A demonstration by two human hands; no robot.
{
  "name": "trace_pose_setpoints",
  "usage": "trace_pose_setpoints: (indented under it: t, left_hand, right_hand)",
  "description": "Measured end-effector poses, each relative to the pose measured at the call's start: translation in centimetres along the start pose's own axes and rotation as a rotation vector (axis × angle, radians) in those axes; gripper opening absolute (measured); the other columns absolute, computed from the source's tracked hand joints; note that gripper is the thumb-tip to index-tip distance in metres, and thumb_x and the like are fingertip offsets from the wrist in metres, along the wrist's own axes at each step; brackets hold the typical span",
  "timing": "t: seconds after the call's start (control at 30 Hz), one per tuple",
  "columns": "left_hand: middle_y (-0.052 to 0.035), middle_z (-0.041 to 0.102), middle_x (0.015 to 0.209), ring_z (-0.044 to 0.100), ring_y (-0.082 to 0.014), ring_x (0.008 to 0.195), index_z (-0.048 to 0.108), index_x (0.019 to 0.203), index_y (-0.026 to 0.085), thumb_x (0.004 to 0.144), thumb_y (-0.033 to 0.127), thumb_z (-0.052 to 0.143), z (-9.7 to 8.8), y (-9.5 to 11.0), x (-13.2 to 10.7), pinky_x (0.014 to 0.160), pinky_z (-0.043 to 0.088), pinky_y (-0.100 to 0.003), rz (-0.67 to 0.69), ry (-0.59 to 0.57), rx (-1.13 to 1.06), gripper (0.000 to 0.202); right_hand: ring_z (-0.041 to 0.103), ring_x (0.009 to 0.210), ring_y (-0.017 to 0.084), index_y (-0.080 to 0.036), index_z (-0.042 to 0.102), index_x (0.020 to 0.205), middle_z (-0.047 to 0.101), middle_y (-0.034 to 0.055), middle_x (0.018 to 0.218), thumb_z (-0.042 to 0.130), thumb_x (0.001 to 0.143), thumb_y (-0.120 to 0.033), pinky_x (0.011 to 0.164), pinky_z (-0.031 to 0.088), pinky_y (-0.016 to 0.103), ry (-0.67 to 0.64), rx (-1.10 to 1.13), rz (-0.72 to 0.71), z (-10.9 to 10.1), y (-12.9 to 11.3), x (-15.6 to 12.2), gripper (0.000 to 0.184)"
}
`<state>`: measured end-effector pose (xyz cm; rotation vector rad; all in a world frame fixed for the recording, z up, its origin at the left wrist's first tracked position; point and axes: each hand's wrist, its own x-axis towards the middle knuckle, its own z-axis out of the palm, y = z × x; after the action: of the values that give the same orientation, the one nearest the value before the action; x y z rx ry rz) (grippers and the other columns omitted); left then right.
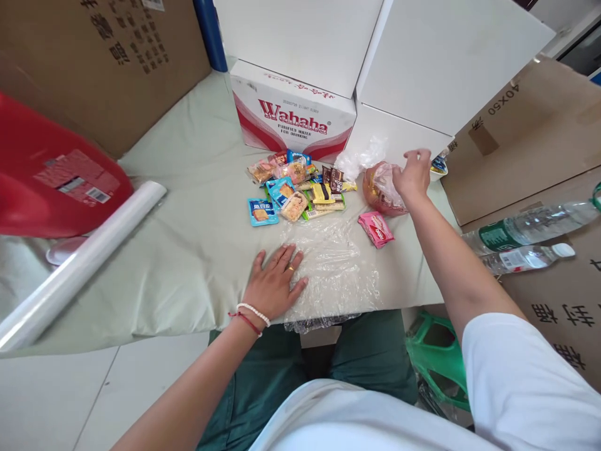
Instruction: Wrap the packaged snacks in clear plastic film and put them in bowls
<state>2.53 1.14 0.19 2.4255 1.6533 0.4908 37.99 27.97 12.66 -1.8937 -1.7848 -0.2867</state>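
Note:
My left hand (276,282) lies flat with fingers spread on the cloth-covered table, at the left side of a clear plastic sheet (338,269). My right hand (414,172) is stretched out beside a reddish round container (375,191) with thin plastic over it. Its fingers are bent and partly hidden, with nothing visible in them; whether the thumb touches the plastic I cannot tell. A pink snack packet (375,229) lies in front of the container. Left of it sits a pile of small wrapped snacks, among them a blue packet (263,212) and a yellow packet (323,193).
A Wahaha water carton (295,119) stands behind the snacks. A roll of plastic film (84,263) and a red jug (51,169) are at the left. Bottles (535,225) and cardboard boxes (521,138) stand right, above a green stool (436,357).

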Motion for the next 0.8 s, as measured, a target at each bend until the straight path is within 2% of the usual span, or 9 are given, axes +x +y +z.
trace_pose_setpoints:
  t: [0.1, 0.2, 0.3, 0.4, 0.47, 0.5, 0.6, 0.7, 0.8]
  left_hand:
    - [-0.0152, 0.043, 0.168, 0.042, -0.0341, 0.155, 0.052, 0.156, 0.022, 0.104, 0.048, 0.045, 0.0, -0.1, 0.0, 0.128, 0.018, -0.064, 0.007, 0.009, 0.006, 0.059]
    - [-0.0152, 0.044, 0.167, 0.043, -0.0338, 0.155, 0.053, 0.156, 0.022, 0.104, 0.048, 0.046, -0.2, -0.1, 0.0, 0.128, 0.018, -0.063, 0.009, 0.009, 0.008, 0.059]
    - [-0.0153, 0.045, 0.167, 0.044, -0.0339, 0.154, 0.052, 0.157, 0.023, 0.103, 0.047, 0.047, -0.3, -0.1, 0.1, 0.128, 0.017, -0.063, 0.008, 0.011, 0.008, 0.059]
    - [-0.0153, 0.044, 0.167, 0.044, -0.0341, 0.154, 0.052, 0.157, 0.023, 0.103, 0.048, 0.048, -0.1, -0.2, 0.1, 0.128, 0.016, -0.063, 0.014, 0.015, 0.006, 0.059]
    - [-0.0152, 0.044, 0.168, 0.044, -0.0337, 0.154, 0.052, 0.157, 0.022, 0.104, 0.048, 0.048, 0.0, -0.3, 0.0, 0.129, 0.016, -0.062, 0.026, 0.013, 0.009, 0.059]
    - [-0.0152, 0.043, 0.168, 0.043, -0.0335, 0.154, 0.051, 0.157, 0.022, 0.104, 0.048, 0.048, 0.1, -0.4, 0.0, 0.129, 0.016, -0.062, 0.031, 0.015, 0.012, 0.06]
    - [-0.0157, 0.044, 0.168, 0.044, -0.0337, 0.154, 0.049, 0.159, 0.022, 0.104, 0.05, 0.047, 0.3, -0.6, 0.0, 0.128, 0.017, -0.062, 0.044, 0.035, 0.012, 0.062]
    - [-0.0169, 0.041, 0.169, 0.045, -0.0344, 0.153, 0.047, 0.16, 0.022, 0.104, 0.052, 0.047, 0.4, -0.9, 0.0, 0.127, 0.02, -0.061, 0.064, 0.07, -0.007, 0.063]
    - [-0.0175, 0.039, 0.17, 0.039, -0.0366, 0.157, 0.051, 0.157, 0.024, 0.104, 0.048, 0.05, 0.1, -1.0, -0.1, 0.126, 0.024, -0.062, 0.074, 0.178, -0.03, 0.059]
  right_hand:
    - [0.05, 0.134, 0.036, -0.02, 0.058, 0.141, 0.047, 0.0199, 0.151, 0.052, 0.102, -0.051, 0.109, 0.046, 0.051, -0.042, -0.052, -0.156, 1.8, -2.0, 2.2, 0.05]
    - [0.055, 0.129, 0.036, -0.017, 0.054, 0.147, 0.054, 0.0206, 0.146, 0.062, 0.098, -0.046, 0.105, 0.048, 0.05, -0.247, -0.066, -0.194, 3.8, -3.5, 4.7, 0.057]
    - [0.06, 0.12, 0.031, -0.013, 0.065, 0.129, 0.066, 0.0184, 0.129, 0.061, 0.098, -0.027, 0.106, 0.046, 0.046, -0.352, -0.008, -0.1, 4.5, -4.1, 6.1, 0.035]
    - [0.061, 0.101, 0.017, -0.014, 0.066, 0.11, 0.07, 0.0104, 0.11, 0.053, 0.1, -0.015, 0.097, 0.047, 0.034, -0.191, 0.345, 0.042, 3.3, -3.9, 6.0, 0.017]
    - [0.053, 0.074, 0.01, -0.018, 0.06, 0.102, 0.067, 0.0027, 0.093, 0.055, 0.1, -0.018, 0.075, 0.047, 0.025, -0.15, 0.704, 0.22, 1.8, -3.5, 5.1, 0.006]
    - [0.045, 0.063, 0.008, -0.021, 0.056, 0.098, 0.063, -0.001, 0.085, 0.058, 0.099, -0.02, 0.062, 0.042, 0.022, -0.187, 0.875, 0.32, 0.9, -3.2, 4.5, 0.002]
    - [0.026, 0.048, 0.006, -0.025, 0.045, 0.086, 0.05, -0.0086, 0.068, 0.071, 0.087, -0.021, 0.045, 0.019, 0.018, -0.392, 1.242, 0.513, -1.6, -2.6, 1.9, 0.027]
    - [0.022, 0.045, 0.005, -0.025, 0.044, 0.081, 0.036, -0.0117, 0.059, 0.078, 0.077, -0.02, 0.042, 0.011, 0.017, -0.511, 1.41, 0.525, -3.4, -2.4, -0.9, 0.035]
    - [0.018, 0.045, 0.006, -0.025, 0.052, 0.083, 0.032, -0.012, 0.057, 0.08, 0.075, -0.027, 0.041, 0.012, 0.018, -0.568, 1.456, 0.477, -4.4, -2.9, -3.4, 0.03]
